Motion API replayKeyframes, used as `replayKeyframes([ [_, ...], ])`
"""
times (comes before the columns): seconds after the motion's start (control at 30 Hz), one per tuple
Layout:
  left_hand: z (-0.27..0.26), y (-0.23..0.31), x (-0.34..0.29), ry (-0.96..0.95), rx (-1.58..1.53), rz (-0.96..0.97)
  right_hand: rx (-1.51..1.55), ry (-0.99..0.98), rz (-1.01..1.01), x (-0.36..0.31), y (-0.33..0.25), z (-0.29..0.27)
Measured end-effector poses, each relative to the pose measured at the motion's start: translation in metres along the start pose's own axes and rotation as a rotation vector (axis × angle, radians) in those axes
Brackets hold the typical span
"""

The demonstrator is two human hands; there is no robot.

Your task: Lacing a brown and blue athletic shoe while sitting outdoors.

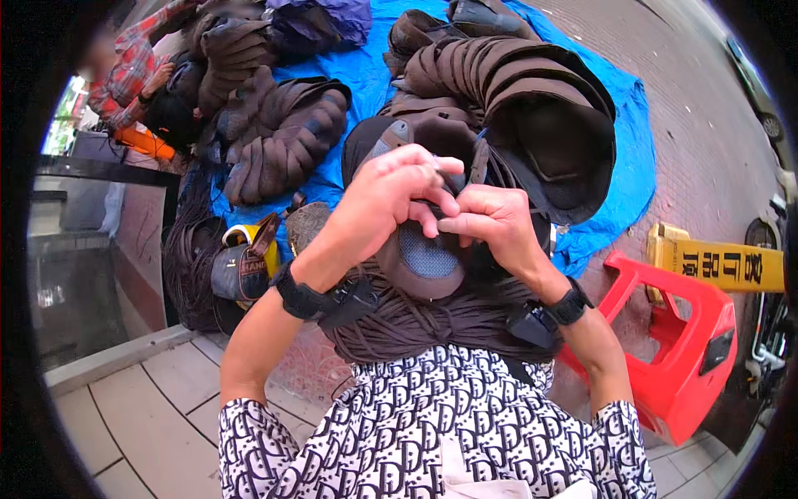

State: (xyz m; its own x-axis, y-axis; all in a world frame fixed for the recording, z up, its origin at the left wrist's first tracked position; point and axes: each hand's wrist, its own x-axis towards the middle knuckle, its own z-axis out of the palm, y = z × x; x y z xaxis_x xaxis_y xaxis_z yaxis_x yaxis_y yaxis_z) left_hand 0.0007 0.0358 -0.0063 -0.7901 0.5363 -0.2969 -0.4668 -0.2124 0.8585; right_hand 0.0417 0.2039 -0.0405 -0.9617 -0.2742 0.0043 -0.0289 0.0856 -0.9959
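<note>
Meeting over the brown mesh-panelled piece (pixel 428 259) at near centre, right hand (pixel 499 218) pinches thumb to forefinger; left hand (pixel 391 195) curls its fingers, can't tell if clamped. Dark cords (pixel 416 328) lie nearer, stacked brown pieces (pixel 507 71) far right on blue tarp (pixel 629 175).

My feed is the left one of two fisheyes worn side by side on the person's head, so I'm staring down past their patterned clothing (pixel 449 416) at the bottom of the frame. Forearms (pixel 270 341) come up from the lower edge, and the left hand (pixel 386 200) and right hand (pixel 499 220) sit pretty close, around the middle. View faces down and forward: blue tarp (pixel 636 150) runs farther out toward the top. It's super wide, so floor tiles (pixel 166 399) curve lower left and a car (pixel 752 83) tips over upper right, with black rounding the corners. Upright, not mirrored.
</note>
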Motion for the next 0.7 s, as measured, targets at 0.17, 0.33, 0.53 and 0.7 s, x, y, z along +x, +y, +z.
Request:
replayKeyframes([
  [0.17, -0.020, -0.012, 0.002, -0.112, -0.401, 0.129, -0.423, 0.031, -0.304, -0.004, 0.002, -0.026],
  [0.33, -0.101, 0.031, 0.004, 0.045, -0.711, 0.310, -0.819, 0.305, -0.323, -0.058, -0.001, -0.136],
  [0.53, -0.281, 0.022, -0.103, 0.233, -0.527, 0.624, -0.877, 0.681, 0.099, -0.101, 0.023, -0.225],
  [0.7, -0.355, 0.039, -0.164, 0.483, -0.523, 0.741, -1.160, 0.605, 0.109, -0.108, 0.062, -0.296],
])
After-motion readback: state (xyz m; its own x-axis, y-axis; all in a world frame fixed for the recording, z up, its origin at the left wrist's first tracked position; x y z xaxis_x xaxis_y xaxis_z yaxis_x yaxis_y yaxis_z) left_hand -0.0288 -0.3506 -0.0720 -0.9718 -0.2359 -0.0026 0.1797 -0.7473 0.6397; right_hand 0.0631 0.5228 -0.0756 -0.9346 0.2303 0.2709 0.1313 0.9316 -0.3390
